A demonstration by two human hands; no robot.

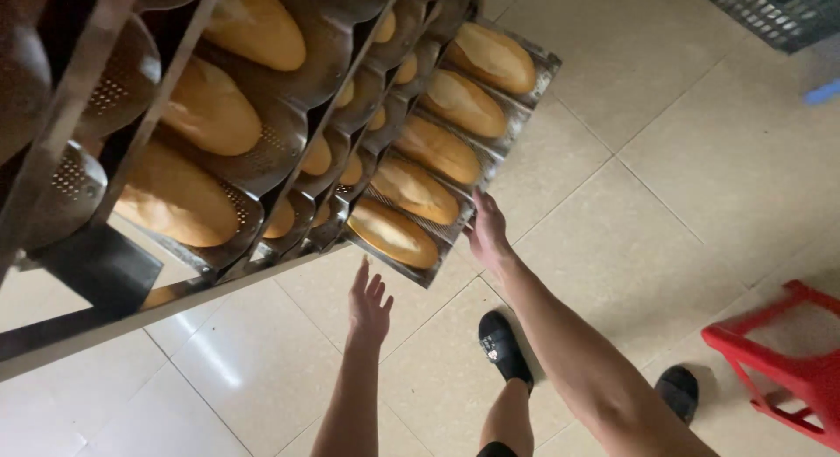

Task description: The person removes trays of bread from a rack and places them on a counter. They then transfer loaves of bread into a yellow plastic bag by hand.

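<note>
Your right hand (486, 230) rests against the near long edge of the perforated, corrugated metal baking tray (525, 107), fingers curled at the rim beside the second loaf from the near end; whether it truly grips the edge or only touches it you cannot tell from here. Your left hand (368, 301) is open, fingers spread and pointing up, hovering just below the near corner of that same tray and not touching it. The tray sticks out of a tall grey metal rack (79, 326) that lies up and to the left of both hands, and it carries five golden-brown baguette loaves (416, 188) lying side by side in its channels, the nearest one just above your left fingertips and to the left of your right hand. Further left, well beyond your left hand, more trays of the same bread (210, 107) sit stacked in the rack. Below your hands are your feet in black slippers (502, 348) on the pale tiled floor (665, 160). Off to the right of your right forearm stands a red plastic stool (787, 361), well apart from the tray.
</note>
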